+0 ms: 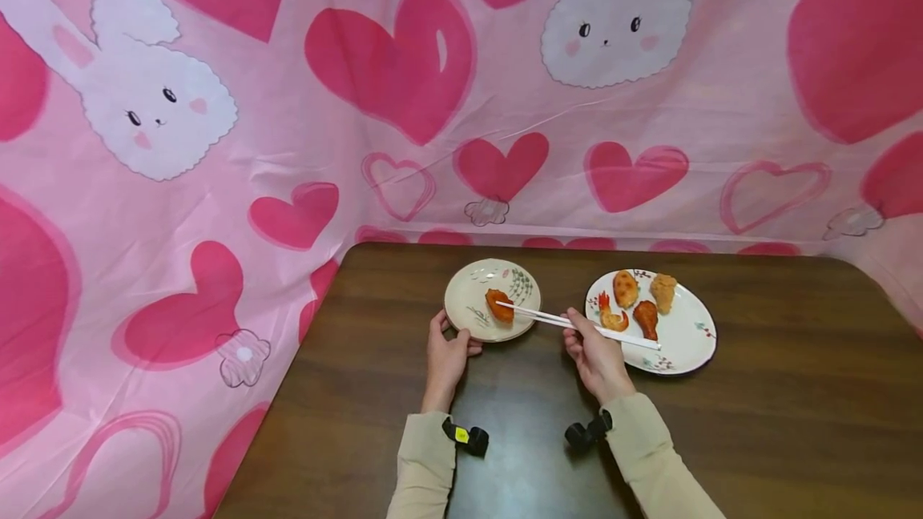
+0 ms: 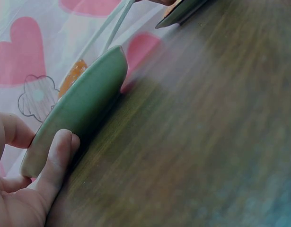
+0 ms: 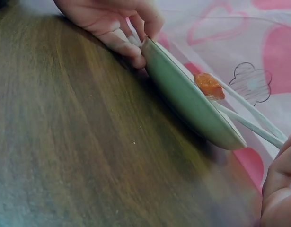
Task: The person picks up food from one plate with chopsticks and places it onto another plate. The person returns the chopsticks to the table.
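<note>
My left hand [image 1: 445,355] holds the near-left rim of a small round plate [image 1: 469,287], thumb and fingers at its edge. On that plate lies a glossy orange-brown piece of fried food [image 1: 499,307], like a chicken wing piece. My right hand [image 1: 597,355] grips a pair of white chopsticks [image 1: 551,319], their tips at the food. In the right wrist view, the sticks [image 3: 251,124] reach either side of the piece [image 3: 209,86]; whether they pinch it firmly I cannot tell. The left wrist view shows the plate's greenish underside [image 2: 83,111] and my fingers against it.
Right of my right hand, an oval plate [image 1: 688,347] carries a shrimp [image 1: 613,317], a drumstick [image 1: 646,319], a browned oval piece [image 1: 625,289] and a crumbed nugget [image 1: 663,293]. Both plates stand on a dark wooden table [image 1: 793,391]. A pink heart-print cloth [image 1: 404,118] hangs behind.
</note>
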`<state>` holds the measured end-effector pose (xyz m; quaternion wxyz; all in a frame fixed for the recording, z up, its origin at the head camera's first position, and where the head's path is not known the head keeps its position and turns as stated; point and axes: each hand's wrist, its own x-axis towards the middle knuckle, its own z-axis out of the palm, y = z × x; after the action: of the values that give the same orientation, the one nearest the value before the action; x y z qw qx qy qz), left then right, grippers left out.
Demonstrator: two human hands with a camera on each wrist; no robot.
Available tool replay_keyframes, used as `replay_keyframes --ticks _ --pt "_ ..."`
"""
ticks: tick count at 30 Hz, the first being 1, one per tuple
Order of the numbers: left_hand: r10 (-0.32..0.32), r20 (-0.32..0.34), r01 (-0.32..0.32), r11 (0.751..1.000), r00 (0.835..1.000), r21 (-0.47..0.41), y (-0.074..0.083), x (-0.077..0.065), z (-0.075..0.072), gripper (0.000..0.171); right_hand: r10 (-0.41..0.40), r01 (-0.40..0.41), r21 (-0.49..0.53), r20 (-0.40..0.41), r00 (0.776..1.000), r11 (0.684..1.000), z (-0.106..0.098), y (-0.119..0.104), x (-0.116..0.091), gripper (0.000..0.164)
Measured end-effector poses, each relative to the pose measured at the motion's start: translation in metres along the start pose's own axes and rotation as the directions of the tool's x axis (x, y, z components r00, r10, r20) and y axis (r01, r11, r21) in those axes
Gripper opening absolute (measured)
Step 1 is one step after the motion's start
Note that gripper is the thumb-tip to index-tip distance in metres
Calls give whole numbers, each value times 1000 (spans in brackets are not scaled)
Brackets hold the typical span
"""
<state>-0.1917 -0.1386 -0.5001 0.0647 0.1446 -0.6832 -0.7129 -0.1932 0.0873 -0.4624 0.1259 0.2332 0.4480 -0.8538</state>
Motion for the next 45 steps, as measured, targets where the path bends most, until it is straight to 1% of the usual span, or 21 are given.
replay_keyframes --ticks 5,11,15,21,25,29,34,37,40,45 --pt "-28 -1 28 1000 1000 -3 1 -1 0 62 -6 6 31 -3 1000 1000 -3 -1 -6 18" --pt "-25 7 25 1000 1000 -7 0 0 -1 61 -4 4 83 1 1000 997 -14 -9 -14 21" --pt "-32 8 32 999 999 4 1 1 -1 61 -20 20 133 -2 1000 991 -25 -18 -20 24" --pt "-24 13 24 1000 1000 6 2 1 -3 62 -38 44 163 -40 999 986 -45 -34 -30 18" --pt "-24 16 24 1000 1000 -5 2 1 -3 63 -49 51 184 -12 999 982 -60 -45 -38 15" --pt "-36 20 36 999 999 -1 0 1 -3 63 -67 54 247 47 997 968 -82 -58 -47 14" --pt "-36 15 36 999 999 -5 -2 1 -2 61 -129 88 322 108 986 943 -117 -76 -61 12" --pt "-20 10 20 1000 1000 -7 -3 2 -1 61 -166 102 359 152 974 928 -139 -85 -67 17" --pt "-26 15 26 1000 1000 -7 -3 2 -1 61 -197 112 389 188 962 914 -160 -92 -73 24" --pt "-30 19 31 999 999 -20 -3 2 -1 62 -246 135 442 204 948 887 -190 -97 -76 27"
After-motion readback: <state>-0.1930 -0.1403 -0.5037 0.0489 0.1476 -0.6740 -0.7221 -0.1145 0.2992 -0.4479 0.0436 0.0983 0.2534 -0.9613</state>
